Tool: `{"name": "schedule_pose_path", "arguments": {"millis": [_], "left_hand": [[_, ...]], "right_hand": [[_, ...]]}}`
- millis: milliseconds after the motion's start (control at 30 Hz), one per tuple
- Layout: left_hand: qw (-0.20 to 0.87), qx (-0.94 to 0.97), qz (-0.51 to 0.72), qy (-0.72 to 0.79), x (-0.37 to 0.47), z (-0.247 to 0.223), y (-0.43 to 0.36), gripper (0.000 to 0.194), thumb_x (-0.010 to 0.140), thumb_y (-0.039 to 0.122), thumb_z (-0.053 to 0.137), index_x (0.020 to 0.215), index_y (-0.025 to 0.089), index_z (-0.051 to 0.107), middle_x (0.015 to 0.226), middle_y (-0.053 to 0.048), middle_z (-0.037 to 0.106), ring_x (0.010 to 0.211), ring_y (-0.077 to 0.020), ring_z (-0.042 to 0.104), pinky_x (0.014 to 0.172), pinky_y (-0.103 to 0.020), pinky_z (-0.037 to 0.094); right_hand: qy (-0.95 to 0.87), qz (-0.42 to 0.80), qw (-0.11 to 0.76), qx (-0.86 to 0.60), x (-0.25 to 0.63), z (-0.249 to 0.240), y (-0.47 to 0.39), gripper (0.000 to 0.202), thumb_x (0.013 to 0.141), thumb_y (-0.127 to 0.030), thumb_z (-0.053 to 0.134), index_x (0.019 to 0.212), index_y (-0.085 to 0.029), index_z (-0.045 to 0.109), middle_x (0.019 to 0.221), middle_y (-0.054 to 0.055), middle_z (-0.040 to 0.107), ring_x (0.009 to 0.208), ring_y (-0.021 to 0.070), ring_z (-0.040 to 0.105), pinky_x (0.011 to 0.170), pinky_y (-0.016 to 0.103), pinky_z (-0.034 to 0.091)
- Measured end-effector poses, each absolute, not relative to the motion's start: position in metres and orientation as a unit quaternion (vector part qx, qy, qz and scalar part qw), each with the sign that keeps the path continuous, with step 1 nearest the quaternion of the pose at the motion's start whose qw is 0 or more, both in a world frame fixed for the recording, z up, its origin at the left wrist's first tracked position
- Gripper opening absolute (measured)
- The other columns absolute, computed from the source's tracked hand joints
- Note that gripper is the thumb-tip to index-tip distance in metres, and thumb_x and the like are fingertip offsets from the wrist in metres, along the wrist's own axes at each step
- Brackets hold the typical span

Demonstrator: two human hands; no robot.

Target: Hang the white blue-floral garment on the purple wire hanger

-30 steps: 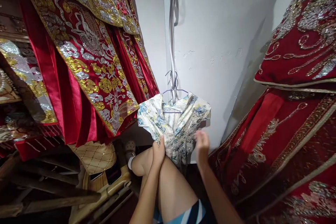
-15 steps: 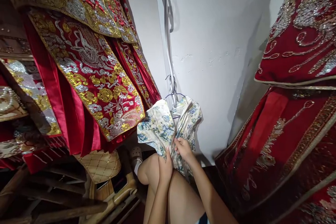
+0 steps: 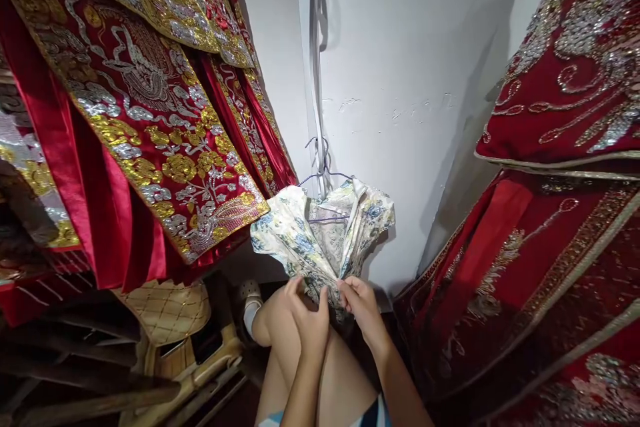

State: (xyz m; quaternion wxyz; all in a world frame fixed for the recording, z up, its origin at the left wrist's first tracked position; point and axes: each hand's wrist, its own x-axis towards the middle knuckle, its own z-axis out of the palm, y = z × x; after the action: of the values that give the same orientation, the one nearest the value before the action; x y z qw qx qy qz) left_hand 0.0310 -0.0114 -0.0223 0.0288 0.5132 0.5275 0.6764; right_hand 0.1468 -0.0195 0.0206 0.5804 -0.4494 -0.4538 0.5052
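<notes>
A white floral garment (image 3: 295,230) with blue and yellow flowers hangs from a thin purple hanger (image 3: 327,219) against the wall. Its front edges meet low in a V. My right hand (image 3: 359,303) pinches the fabric at the point of that V. Just beside it, my left hand (image 3: 309,317) rests at the lower part of the garment, thumb up and fingers apart, with the fingertips against the cloth. The garment's lower part is mostly hidden behind my hands and knees.
Red embroidered garments (image 3: 175,140) hang at the left, and beaded red ones (image 3: 565,100) at the right. A wooden chair (image 3: 215,363) with a quilted cushion (image 3: 167,313) stands at lower left. Behind is a pale wall (image 3: 400,67).
The garment's neckline has spread wider, showing more of the hanger. Both hands are slightly lower, and my left hand's fingers have opened. The view has shifted a little to the right.
</notes>
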Motion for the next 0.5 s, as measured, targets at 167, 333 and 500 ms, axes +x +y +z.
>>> {"name": "schedule_pose_path", "arguments": {"millis": [167,333,500], "left_hand": [[0.143,0.632,0.568,0.507,0.042,-0.018,0.002,0.021,0.092,0.028,0.053,0.111,0.019,0.056,0.104,-0.010,0.064,0.101,-0.0266,0.060,0.089,-0.042,0.049],[0.146,0.704,0.519,0.462,0.052,-0.015,0.005,0.025,0.092,0.024,0.048,0.115,0.018,0.052,0.108,-0.012,0.061,0.103,-0.0259,0.057,0.089,-0.039,0.047],[0.120,0.741,0.481,0.454,0.049,-0.012,0.006,0.017,0.098,0.026,0.040,0.084,0.021,0.051,0.085,-0.006,0.059,0.086,-0.0222,0.055,0.084,-0.036,0.043]], "right_hand": [[-0.455,0.509,0.583,-0.440,0.142,0.020,-0.020,0.042,0.076,-0.052,0.069,0.056,-0.021,0.049,0.048,-0.004,0.047,0.045,0.0095,0.038,0.047,0.024,0.028],[-0.460,0.470,0.591,-0.466,0.155,0.017,-0.018,0.048,0.078,-0.057,0.068,0.053,-0.022,0.049,0.045,-0.002,0.047,0.042,0.0102,0.037,0.045,0.026,0.026],[-0.488,0.481,0.550,-0.477,0.165,0.024,-0.014,0.040,0.074,-0.054,0.070,0.056,-0.022,0.056,0.045,-0.002,0.050,0.040,0.0110,0.036,0.044,0.027,0.026]]}}
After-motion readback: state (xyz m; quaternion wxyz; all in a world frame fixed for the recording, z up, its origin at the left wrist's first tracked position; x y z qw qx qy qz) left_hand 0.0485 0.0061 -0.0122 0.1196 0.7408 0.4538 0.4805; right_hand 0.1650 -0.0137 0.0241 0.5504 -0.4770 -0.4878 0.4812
